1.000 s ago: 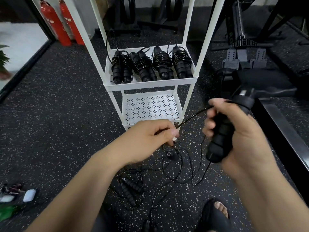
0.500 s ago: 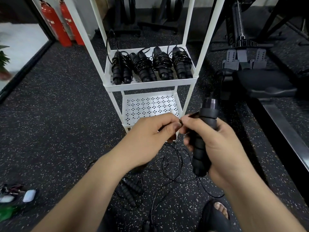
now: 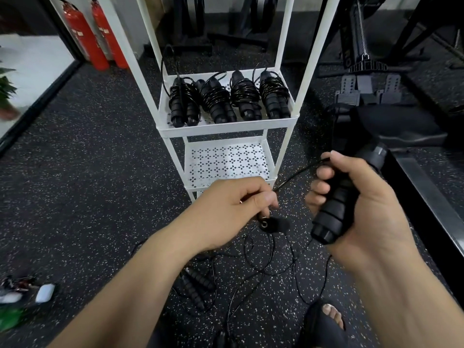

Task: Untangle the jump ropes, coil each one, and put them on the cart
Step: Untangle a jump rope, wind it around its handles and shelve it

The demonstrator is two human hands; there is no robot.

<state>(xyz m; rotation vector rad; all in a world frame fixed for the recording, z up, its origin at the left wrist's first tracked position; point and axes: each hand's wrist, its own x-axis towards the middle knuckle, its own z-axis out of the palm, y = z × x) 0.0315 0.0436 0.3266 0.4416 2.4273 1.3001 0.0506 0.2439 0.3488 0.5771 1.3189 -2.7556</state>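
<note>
Speckled black rubber floor (image 3: 88,184) lies under everything we list.

- Cart (image 3: 227,128), white, beyond the fingertips of both hands. Its upper shelf carries four coiled jump ropes (image 3: 216,101) side by side. The perforated lower shelf (image 3: 226,159) is partly covered by the left knuckles, and the posts are cut off at the top edge.
- Left hand (image 3: 226,207): thumb and forefinger are pressed together, pinching a thin black cord (image 3: 298,173). The other fingers curl underneath, out of our sight.
- Right hand (image 3: 364,204): fingers are wrapped round a ribbed black handle (image 3: 334,214), held tilted. The topmost fingertip touches the cord. The handle's upper end blurs into dark equipment behind it.
- Just below the left fingertips is a dark, blurred piece with a metal ring (image 3: 273,224). We cannot tell what it is.
- Beneath both hands, on the floor, lies tangled rope (image 3: 263,267) with two ribbed grips (image 3: 198,285), partly hidden by the left forearm.
- Under the right wrist are toes in a black sandal (image 3: 329,317).
- Far left of the fingers stand two red fire extinguishers (image 3: 85,36), their tops cut off.
</note>
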